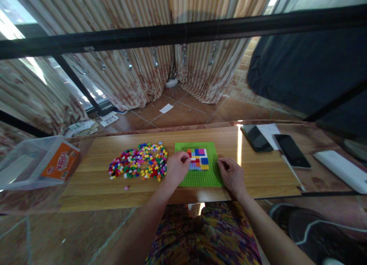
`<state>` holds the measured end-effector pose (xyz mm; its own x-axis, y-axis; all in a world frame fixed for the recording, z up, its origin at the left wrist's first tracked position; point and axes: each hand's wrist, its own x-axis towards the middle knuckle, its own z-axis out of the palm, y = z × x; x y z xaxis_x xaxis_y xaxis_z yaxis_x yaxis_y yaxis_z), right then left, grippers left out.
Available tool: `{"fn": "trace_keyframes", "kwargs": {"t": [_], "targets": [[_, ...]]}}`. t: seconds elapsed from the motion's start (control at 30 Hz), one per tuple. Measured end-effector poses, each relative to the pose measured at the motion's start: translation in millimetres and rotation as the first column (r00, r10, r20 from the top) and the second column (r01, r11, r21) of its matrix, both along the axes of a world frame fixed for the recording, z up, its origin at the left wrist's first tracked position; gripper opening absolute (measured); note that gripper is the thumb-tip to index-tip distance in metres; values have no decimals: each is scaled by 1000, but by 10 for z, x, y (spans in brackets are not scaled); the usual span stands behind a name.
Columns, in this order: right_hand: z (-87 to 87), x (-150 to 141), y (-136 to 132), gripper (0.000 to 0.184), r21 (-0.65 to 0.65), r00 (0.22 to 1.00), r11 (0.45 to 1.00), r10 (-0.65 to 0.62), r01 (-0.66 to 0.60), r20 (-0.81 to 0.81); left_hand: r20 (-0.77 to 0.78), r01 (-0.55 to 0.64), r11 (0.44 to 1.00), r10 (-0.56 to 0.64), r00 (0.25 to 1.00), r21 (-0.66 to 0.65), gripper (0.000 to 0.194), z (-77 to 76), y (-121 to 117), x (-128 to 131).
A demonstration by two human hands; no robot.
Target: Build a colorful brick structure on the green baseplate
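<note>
A green studded baseplate lies on the wooden board. A patch of small building bricks in red, blue, white, yellow, purple and pink sits on its middle. My left hand pinches at the left side of this patch; whatever is between its fingertips is too small to make out. At the plate's right edge, my right hand has its thumb and forefinger closed on the rim, the other fingers curled. Left of the plate spreads a pile of loose bricks in many colours, with one pink brick apart in front.
A clear plastic box with an orange label stands at the left end. Two dark phones, white paper and a long white object lie to the right. A black metal bar crosses beyond the table, before curtains.
</note>
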<state>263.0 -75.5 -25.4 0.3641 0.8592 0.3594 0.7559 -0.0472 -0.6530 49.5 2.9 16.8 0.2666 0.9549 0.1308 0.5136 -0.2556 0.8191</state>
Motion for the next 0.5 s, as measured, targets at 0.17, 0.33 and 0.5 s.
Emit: {"fn": "trace_keyframes", "kwargs": {"t": [0.17,0.33,0.5], "targets": [[11,-2,-8,28,-7,1000,1000,8,-8,11,168,-75,976,111,979,-205,5,-31,44,45],[13,-5,-14,28,2,1000,1000,10,-10,0,211,-141,941,213,954,-309,10,-57,85,94],[-5,-2,-14,26,-17,1000,1000,10,-9,14,152,-201,907,272,950,-369,13,-64,124,163]]}}
